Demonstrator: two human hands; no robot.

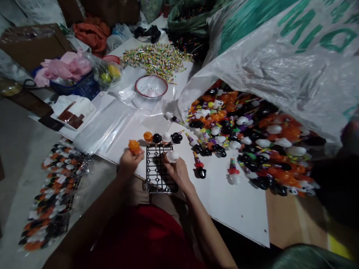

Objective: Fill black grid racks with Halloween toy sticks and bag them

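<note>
My left hand (129, 161) is closed round an orange plastic figure (134, 146) that pokes up above the fingers; its lower part is hidden. It is held just left of a black grid rack (159, 175). Over the rack's right side, my right hand (177, 170) grips a white plastic figure (172, 156). Along the rack's far edge stand an orange figure (147, 137), a black figure (157, 138), a white figure (166, 138) and another black figure (176, 138). Right of my right hand, a black-headed candy tube (200, 170) and a white-headed candy tube (233, 173) lie on the table.
A large white sack (269, 74) spills a heap of figure-topped tubes (252, 138) on the right. Farther back are a red-rimmed bowl (151, 98), small candy tubes (157, 56) and a blue basket (81, 87). Clear plastic bags (103, 123) lie left; packed figures (53, 198) sit lower left.
</note>
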